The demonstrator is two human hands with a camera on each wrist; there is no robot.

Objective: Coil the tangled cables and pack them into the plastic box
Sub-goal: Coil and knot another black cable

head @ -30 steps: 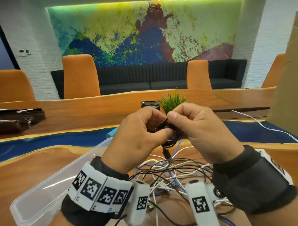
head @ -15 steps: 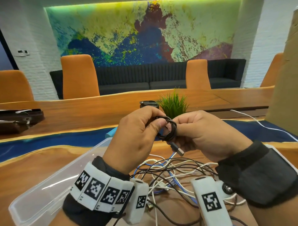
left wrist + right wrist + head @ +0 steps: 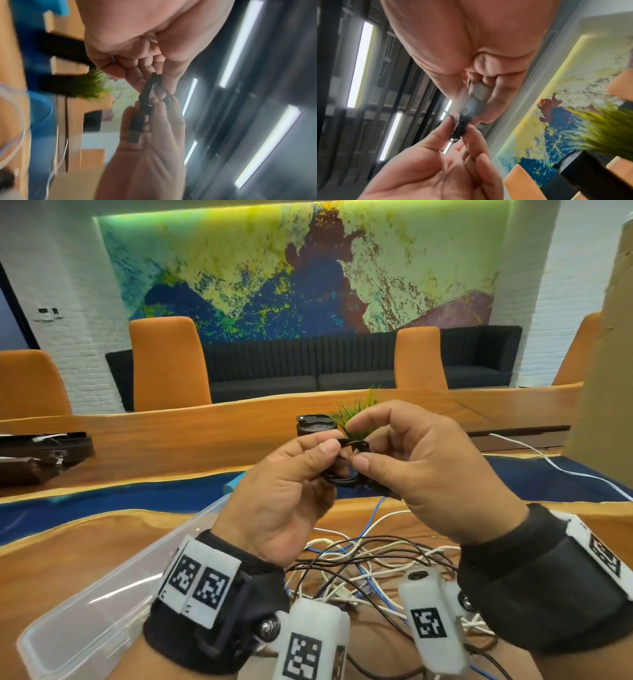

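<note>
Both hands raised above desk (image 3: 85,546), working one small black coil (image 3: 346,463) held between them. Left hand (image 3: 291,491) pinching coil's left side, thumb and index finger curled round it. Right hand (image 3: 431,470) pinching coil's right side with thumb and middle fingers; index finger lifted in an arch above coil, not touching. Coil wound tight, several loops, roughly upright. In left wrist view, USB plug (image 3: 134,129) sticking out from coil (image 3: 150,93) along right-hand fingers (image 3: 164,121), metal end bare. Right wrist view blurred; coil (image 3: 460,125) only a dark clump between fingertips of both hands.

Below hands, cable pile (image 3: 370,563) lying loose on desk: black, white and blue cables crossing each other, still tangled. Clear plastic box (image 3: 102,611) at lower left, just beside pile, partly under left wrist; contents cannot be told. Held coil well above both box and pile.

Wristbands with square markers and white camera pods on both wrists. Behind hands: green plant (image 3: 359,412) and black round object (image 3: 313,424) beside it. White cable (image 3: 548,457) running over desk at far right. Dark case (image 3: 41,457) at far left. Orange chairs (image 3: 168,364), black sofa (image 3: 308,364) and colourful mural (image 3: 291,268) in background.
</note>
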